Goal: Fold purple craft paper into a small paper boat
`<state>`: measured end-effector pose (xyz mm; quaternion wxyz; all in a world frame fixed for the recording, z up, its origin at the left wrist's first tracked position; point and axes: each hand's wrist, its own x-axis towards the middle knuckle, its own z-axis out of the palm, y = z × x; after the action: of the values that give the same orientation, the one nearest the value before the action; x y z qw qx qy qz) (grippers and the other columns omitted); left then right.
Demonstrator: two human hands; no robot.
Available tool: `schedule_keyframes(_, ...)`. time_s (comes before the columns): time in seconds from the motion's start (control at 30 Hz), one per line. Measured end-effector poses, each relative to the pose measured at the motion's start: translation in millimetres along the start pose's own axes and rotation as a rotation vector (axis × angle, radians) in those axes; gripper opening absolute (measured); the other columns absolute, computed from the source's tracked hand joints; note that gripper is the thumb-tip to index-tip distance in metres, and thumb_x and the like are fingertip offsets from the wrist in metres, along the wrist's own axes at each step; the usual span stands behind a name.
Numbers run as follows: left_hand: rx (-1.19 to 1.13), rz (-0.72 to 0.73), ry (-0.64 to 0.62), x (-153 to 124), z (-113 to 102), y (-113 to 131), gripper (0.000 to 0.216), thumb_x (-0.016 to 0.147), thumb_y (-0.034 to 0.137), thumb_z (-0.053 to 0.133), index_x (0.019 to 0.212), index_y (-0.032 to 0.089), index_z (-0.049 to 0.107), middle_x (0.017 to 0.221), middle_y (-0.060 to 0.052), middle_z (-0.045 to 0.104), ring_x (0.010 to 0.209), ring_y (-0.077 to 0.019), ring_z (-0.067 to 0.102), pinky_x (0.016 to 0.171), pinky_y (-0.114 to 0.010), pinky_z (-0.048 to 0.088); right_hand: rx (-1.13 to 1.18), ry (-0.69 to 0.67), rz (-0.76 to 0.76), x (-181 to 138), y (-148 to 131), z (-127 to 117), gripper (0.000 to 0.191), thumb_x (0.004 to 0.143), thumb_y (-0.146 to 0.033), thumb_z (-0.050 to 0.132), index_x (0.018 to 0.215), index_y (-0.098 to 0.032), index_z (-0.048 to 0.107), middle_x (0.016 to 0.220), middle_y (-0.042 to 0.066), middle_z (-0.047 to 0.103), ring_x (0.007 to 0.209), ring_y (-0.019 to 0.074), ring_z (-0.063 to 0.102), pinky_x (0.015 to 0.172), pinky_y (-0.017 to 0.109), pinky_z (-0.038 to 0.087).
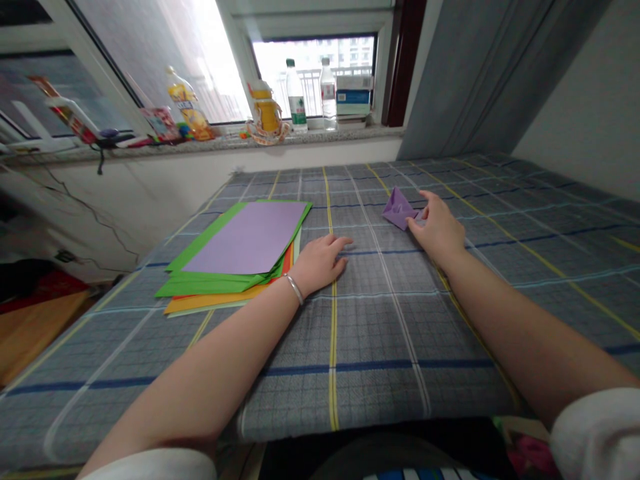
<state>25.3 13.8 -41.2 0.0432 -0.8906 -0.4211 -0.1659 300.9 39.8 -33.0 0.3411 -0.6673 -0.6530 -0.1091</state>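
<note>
Folded purple paper point(399, 208) lies on the grey plaid cloth point(380, 333), toward the far middle of the surface and a little right of centre. It is a small, creased piece in a pale violet, roughly diamond-shaped from this angle, with one pointed flap standing up off the cloth and visible fold lines across its near face. Finer detail of the folds is too small to tell.

The right hand point(439, 229) rests just beside it on the right, palm down, fingers loose and spread – the thumb tip meets the paper's near corner, while the other fingers reach past its far edge. The hand is not closed around the piece; nothing is pinched or gripped.

The left hand point(320, 261) lies flat on the cloth well apart from the folded piece, fingers stretched out and slack, holding nothing. A thin silver bracelet point(295, 288) circles its wrist. Just to its left sits a stack of coloured sheets point(240, 253) – a flat purple sheet point(250, 237) on top, green sheets point(210, 283) under it, an orange sheet point(210, 301) showing at the near edge.

Beyond the cloth runs a windowsill point(200, 143) with two clear water bottles point(296, 97) and a yellow bottle point(266, 110); a grey curtain point(480, 73) hangs at the right
</note>
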Motion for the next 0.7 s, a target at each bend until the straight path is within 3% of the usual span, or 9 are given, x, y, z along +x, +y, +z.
schedule_keyframes(0.13, 0.119, -0.064, -0.003, -0.5, -4.7, -0.8, 0.028, 0.089, 0.026, 0.05, 0.113, 0.018, 0.06, 0.11, -0.009, 0.058, 0.099, -0.022, 0.058, 0.091, -0.035, 0.047, 0.082, 0.017, -0.161, -9.7, -18.5, -7.4, 0.05, 0.082, -0.036, 0.06, 0.129, -0.022, 0.05, 0.102, 0.008, 0.063, 0.09, 0.0257, 0.061, 0.07, 0.036, 0.048)
schedule_keyframes(0.27, 0.284, -0.191, -0.02, -0.9, -11.2, -8.4, 0.027, 0.088, 0.028, 0.05, 0.108, 0.016, 0.063, 0.107, -0.012, 0.06, 0.1, -0.026, 0.057, 0.088, -0.037, 0.047, 0.164, -0.136, -0.321, -23.7, -35.0, -4.1, 0.037, 0.085, -0.032, 0.059, 0.119, -0.021, 0.058, 0.105, 0.009, 0.063, 0.092, 0.024, 0.062, 0.076, 0.036, 0.05)
schedule_keyframes(0.4, 0.397, -0.433, -0.046, -4.1, -25.8, -25.1, 0.035, 0.09, 0.037, 0.045, 0.11, 0.014, 0.063, 0.106, -0.015, 0.062, 0.101, -0.0309, 0.059, 0.083, -0.04, 0.049, 0.198, -0.271, -0.486, -30.1, -35.2, 9.0, 0.029, 0.086, -0.031, 0.058, 0.113, -0.02, 0.062, 0.116, 0.009, 0.063, 0.107, 0.0254, 0.059, 0.091, 0.041, 0.049)
schedule_keyframes(0.57, 0.428, -0.689, -0.199, -14.0, -39.3, -62.5, 0.046, 0.088, 0.046, 0.045, 0.113, 0.012, 0.062, 0.116, -0.02, 0.063, 0.112, -0.0352, 0.057, 0.091, -0.045, 0.045, 0.206, -0.353, -0.533, -28.9, -26.9, 19.3, 0.028, 0.085, -0.032, 0.059, 0.11, -0.021, 0.065, 0.121, 0.009, 0.063, 0.112, 0.0257, 0.058, 0.097, 0.043, 0.047)
schedule_keyframes(0.63, 0.318, -0.736, -0.334, -16.5, -38.9, -77.5, 0.051, 0.089, 0.048, 0.041, 0.12, 0.012, 0.059, 0.119, -0.021, 0.063, 0.11, -0.0327, 0.06, 0.09, -0.043, 0.046, 0.211, -0.357, -0.534, -28.4, -25.6, 19.9, 0.027, 0.085, -0.031, 0.059, 0.109, -0.021, 0.066, 0.121, 0.009, 0.063, 0.113, 0.0255, 0.058, 0.097, 0.043, 0.047)
schedule_keyframes(0.7, 0.269, -0.733, -0.387, -17.1, -36.5, -87.6, 0.053, 0.088, 0.051, 0.043, 0.12, 0.013, 0.059, 0.115, -0.018, 0.066, 0.104, -0.0294, 0.064, 0.086, -0.038, 0.048, 0.217, -0.353, -0.537, -28.3, -25.2, 19.7, 0.027, 0.085, -0.031, 0.059, 0.108, -0.021, 0.066, 0.12, 0.008, 0.064, 0.112, 0.0254, 0.058, 0.097, 0.043, 0.047)
